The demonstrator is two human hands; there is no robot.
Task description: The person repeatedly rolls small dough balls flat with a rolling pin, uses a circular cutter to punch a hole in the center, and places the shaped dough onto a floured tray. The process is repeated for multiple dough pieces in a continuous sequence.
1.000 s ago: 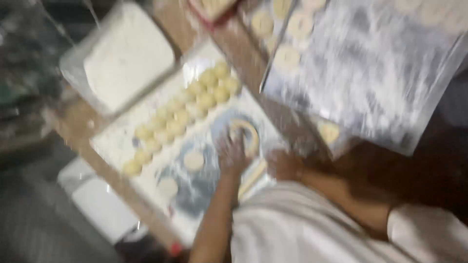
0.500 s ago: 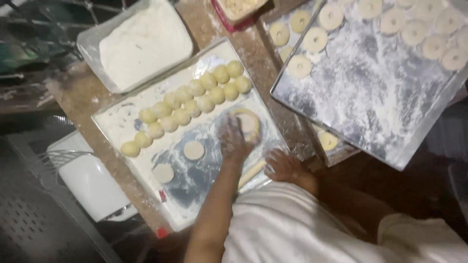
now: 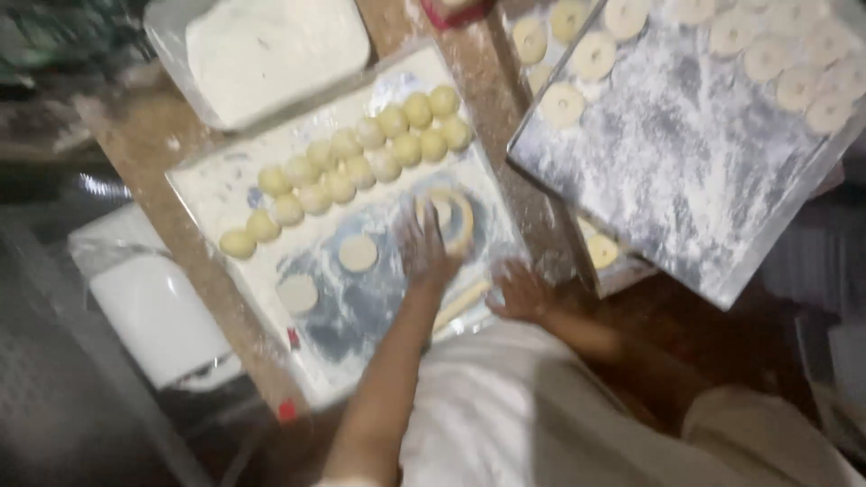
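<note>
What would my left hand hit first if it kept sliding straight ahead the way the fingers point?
Likely nothing new: the left hand already rests on the flattened dough round. Straight past it lies the double row of dough balls, though the blur makes the exact line unsure.

- Floured board (image 3: pixel 225 194) lies mid-table, dough balls (image 3: pixel 361 153) in two rows across it.
- Flat rounds (image 3: pixel 358 253) lie at the balls' six o'clock.
- Flour tub (image 3: pixel 271 50) sits at the board's twelve o'clock.
- Tray (image 3: pixel 686 171) of dough rings (image 3: pixel 593 56) lies at three o'clock.
</note>
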